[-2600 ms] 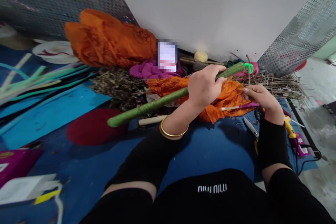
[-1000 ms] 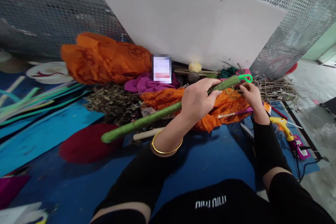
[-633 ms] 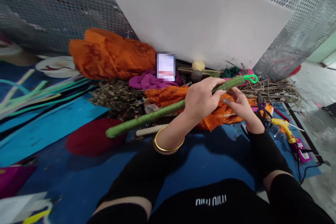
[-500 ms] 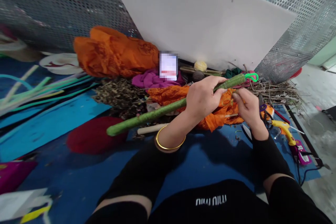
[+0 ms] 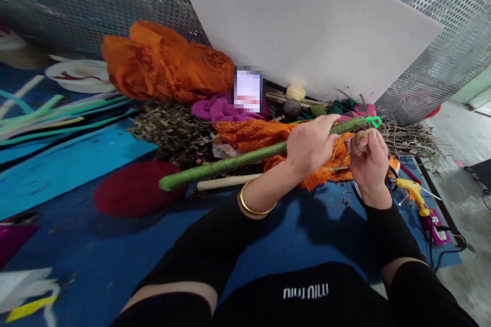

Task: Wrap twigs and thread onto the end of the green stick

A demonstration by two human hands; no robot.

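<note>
- A left hand grasps a green stick around its upper part, thumb and fingers wrapped about it, a gold bracelet on the wrist.
- The stick slants above the middle of a blue table, its bright green loop pointing toward the far right corner, its other end over a dark red mat.
- Just below the loop, a right hand bunches its fingers; whether they pinch a thin green thread cannot be told.
- Orange cloth and a pale stick lie beneath the green one.
- Dry twigs heap at the far right corner; a yellow glue gun lies near the right edge.
- Along the far edge, a ball of yellow yarn sits before a white board.
</note>
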